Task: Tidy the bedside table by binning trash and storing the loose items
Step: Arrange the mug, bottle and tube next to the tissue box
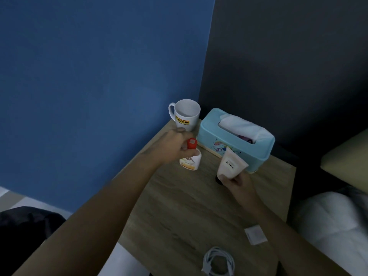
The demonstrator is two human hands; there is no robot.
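Observation:
My left hand (175, 145) grips a small white bottle (190, 161) with a red cap, held just above the wooden bedside table (179, 206), in front of the mug. My right hand (236, 181) holds a cream-coloured tube (231, 164) by its dark cap end, the flat end pointing up against the tissue box. A small white sachet (255, 234) lies flat near the table's right edge. A coiled white cable (218, 261) rests at the front edge.
A white mug (186, 114) with a yellow label stands at the back corner by the blue wall. A light-blue tissue box (235, 140) sits at the back right. A bed with white bedding (334, 222) borders the table on the right.

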